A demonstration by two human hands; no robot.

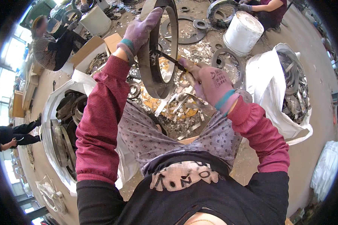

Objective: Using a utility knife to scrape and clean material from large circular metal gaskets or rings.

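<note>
My left hand (139,33), in a purple-stained glove, is closed on the upper left rim of a wide grey ring (148,77). The ring stands on edge above my knees. In my right hand (215,85), gloved in pink, is a knife (169,58) with a dark narrow blade and a pale handle. Its blade reaches across the ring's opening, with the tip at the inner side of the left wall. Whether it cuts into the surface cannot be made out. Below the ring lie pale scraps (184,108) and curled strips on the floor.
White sacks of rings and strips stand at my left (47,123) and right (264,84). A cardboard box (88,52) of scraps lies ahead left. Flat rings (191,35) and a white drum (244,33) are beyond. Other people (50,47) sit working nearby.
</note>
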